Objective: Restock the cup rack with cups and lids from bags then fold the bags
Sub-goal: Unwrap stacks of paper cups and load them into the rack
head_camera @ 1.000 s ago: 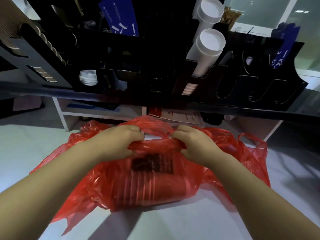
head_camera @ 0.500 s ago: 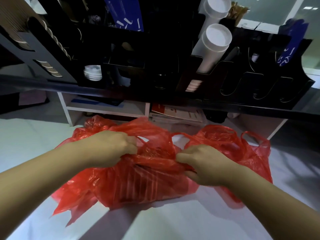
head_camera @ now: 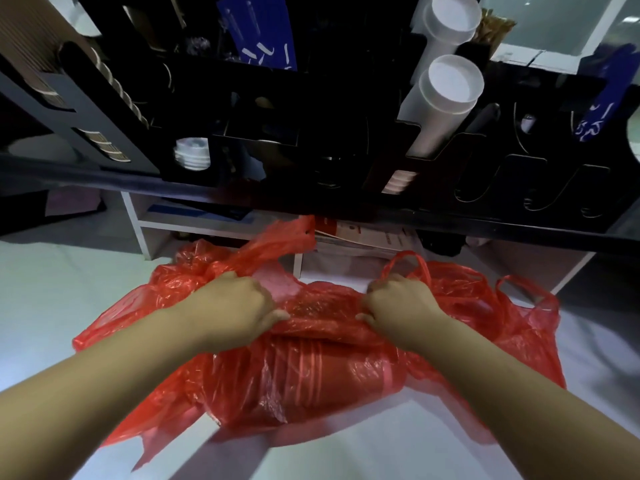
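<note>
A red plastic bag (head_camera: 304, 382) lies on the white floor, and a stack of cups shows through it on its side. My left hand (head_camera: 235, 306) grips the bag's left handle and rim. My right hand (head_camera: 401, 306) grips the right handle, whose loop sticks up above my fingers. The bag's mouth is stretched between both hands. Above stands the black cup rack (head_camera: 311, 140), holding two tilted stacks of white cups (head_camera: 446, 95), a small stack of white lids (head_camera: 192, 154) and brown sleeves on the left.
A second red bag (head_camera: 512, 306) lies crumpled to the right, touching the first. A white low shelf (head_camera: 214, 230) with papers sits under the rack's black counter edge. White floor spreads on both sides.
My hands have moved apart, pulling the bag's handles sideways and stretching its mouth wider. The left handle flap has lifted up. The view has drifted slightly.
</note>
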`<act>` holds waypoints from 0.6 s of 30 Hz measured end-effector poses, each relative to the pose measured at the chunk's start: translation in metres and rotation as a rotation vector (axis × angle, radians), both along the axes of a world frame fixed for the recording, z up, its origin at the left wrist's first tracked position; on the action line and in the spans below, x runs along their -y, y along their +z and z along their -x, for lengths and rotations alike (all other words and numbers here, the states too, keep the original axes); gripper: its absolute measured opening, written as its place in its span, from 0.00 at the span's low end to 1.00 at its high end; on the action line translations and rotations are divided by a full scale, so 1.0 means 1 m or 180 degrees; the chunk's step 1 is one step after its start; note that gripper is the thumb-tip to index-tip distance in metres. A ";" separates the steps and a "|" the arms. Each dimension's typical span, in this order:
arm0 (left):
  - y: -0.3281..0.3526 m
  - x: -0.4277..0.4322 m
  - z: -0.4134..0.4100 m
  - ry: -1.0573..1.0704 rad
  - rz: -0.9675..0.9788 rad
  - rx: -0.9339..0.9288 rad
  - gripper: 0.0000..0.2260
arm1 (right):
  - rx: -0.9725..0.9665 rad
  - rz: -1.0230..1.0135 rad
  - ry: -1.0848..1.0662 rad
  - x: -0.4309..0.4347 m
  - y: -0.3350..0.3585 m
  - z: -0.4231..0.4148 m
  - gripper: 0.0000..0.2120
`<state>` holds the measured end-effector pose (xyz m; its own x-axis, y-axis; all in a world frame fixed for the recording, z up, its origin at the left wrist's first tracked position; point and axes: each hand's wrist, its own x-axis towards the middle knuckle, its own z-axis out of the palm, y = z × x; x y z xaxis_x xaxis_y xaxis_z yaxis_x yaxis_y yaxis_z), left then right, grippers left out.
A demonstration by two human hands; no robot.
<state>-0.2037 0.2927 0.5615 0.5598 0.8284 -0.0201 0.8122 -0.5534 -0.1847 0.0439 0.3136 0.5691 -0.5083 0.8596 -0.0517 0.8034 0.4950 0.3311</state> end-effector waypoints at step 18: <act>-0.020 -0.060 -0.006 0.0219 0.1203 0.0052 0.45 | 0.0155 0.0712 0.0393 -0.048 -0.028 0.013 0.38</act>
